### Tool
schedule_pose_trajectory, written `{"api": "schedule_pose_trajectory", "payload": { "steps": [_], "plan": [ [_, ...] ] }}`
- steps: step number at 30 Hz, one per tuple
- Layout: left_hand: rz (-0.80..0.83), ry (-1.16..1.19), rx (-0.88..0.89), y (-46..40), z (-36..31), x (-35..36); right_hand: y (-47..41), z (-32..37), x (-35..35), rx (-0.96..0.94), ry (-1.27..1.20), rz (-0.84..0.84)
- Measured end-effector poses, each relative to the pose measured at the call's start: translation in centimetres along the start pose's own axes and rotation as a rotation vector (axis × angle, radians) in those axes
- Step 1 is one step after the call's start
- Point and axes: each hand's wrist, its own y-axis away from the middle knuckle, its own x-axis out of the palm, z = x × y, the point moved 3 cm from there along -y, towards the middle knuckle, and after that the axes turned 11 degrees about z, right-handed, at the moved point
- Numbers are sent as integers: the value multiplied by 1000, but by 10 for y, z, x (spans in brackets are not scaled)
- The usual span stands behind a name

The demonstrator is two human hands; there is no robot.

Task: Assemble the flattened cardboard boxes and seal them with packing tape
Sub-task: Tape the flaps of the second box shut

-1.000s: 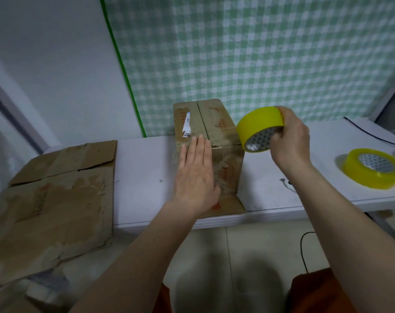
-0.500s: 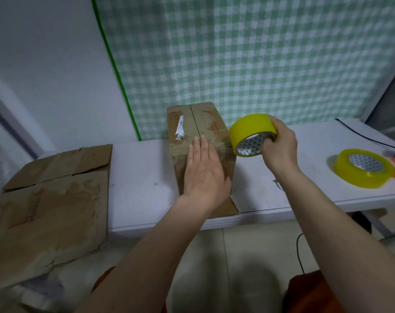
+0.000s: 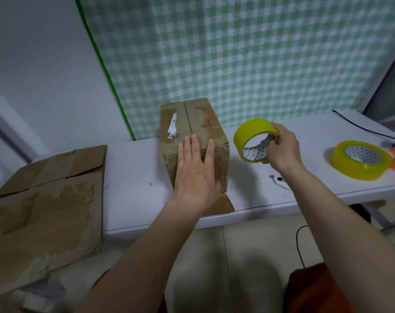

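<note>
Fingers flat, my left hand [image 3: 197,175] presses the cardboard box [image 3: 193,134] on the table [image 3: 133,177] — at three o'clock my right hand [image 3: 282,147] grips a tape roll [image 3: 254,137] (yellow).

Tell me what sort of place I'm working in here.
Probably a makeshift packing station in a plain room, not a warehouse: a white table against a wall hung with green checked cloth, two tape rolls, one box assembled and flattened cardboard waiting.
</note>
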Motion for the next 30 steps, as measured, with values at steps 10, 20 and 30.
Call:
{"api": "schedule_pose_trajectory", "payload": {
  "steps": [10, 20, 30],
  "plan": [
    [47, -47, -26, 1, -4, -1, 2, -19, -12, 12, 222, -11],
    [120, -123, -53, 1, -7, -11, 5, -39, -23, 17, 274, 105],
    [163, -5, 94, -59, -40, -75, 2, -44, -35, 24, 202, 73]
  ]
}}
